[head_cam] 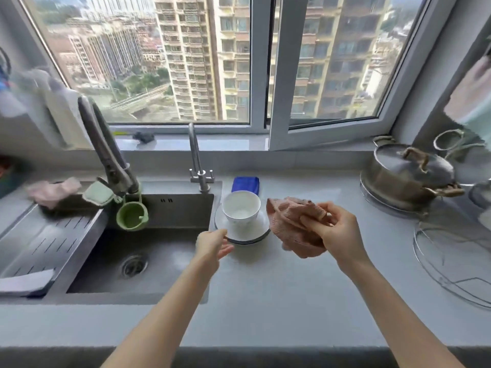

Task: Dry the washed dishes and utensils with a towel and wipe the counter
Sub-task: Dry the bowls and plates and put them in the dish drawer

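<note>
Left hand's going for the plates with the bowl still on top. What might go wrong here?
1. The white bowl sits loose on the stacked plates; lifting one-handed may tip it off.
2. The stack stands right beside the sink, so a nudge from the left hand might send it in.
3. The right hand is full of pink towel and cannot steady anything.

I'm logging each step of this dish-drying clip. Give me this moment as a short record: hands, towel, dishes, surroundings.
left hand: open, reaching to the near rim of the plates, no grip visible
right hand: holding the pink towel bunched above the counter
dishes: white bowl upright on stacked plates, right of the sink
behind bowl: blue cloth
far right: lidded steel pot
</note>
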Available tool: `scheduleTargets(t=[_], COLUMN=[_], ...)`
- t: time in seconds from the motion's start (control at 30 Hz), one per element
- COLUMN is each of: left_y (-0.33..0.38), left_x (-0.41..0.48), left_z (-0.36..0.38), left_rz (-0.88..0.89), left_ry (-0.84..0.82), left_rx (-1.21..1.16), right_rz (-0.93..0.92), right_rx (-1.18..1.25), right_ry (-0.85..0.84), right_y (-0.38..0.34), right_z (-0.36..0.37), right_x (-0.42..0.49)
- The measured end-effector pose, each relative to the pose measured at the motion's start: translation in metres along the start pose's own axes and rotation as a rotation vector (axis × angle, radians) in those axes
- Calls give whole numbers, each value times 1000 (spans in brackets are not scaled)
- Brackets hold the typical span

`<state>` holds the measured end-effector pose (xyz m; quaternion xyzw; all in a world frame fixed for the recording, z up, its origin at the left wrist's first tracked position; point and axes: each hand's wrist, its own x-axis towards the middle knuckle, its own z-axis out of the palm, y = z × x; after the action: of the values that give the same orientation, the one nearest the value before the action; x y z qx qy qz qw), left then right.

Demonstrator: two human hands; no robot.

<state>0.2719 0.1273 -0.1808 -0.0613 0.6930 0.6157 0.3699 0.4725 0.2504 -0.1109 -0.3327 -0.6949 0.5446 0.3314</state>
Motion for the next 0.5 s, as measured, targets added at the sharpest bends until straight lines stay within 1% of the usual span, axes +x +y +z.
scheduleTargets(t=[0.1,0.2,0.37,0.5], left_y=[17,25,23,32], left_x=[43,78,109,120], left_z=[34,58,71,71], left_rz=[-93,-150,-180,-193], left_ry=[18,57,236,204], left_rx=[71,48,112,99], right_rz=[46,92,126,128], right_rx=[50,78,74,105], right_ry=[-4,-61,-124,-135], right_y=[9,16,22,25], right_z=[1,3,11,14], right_x=[50,92,136,154])
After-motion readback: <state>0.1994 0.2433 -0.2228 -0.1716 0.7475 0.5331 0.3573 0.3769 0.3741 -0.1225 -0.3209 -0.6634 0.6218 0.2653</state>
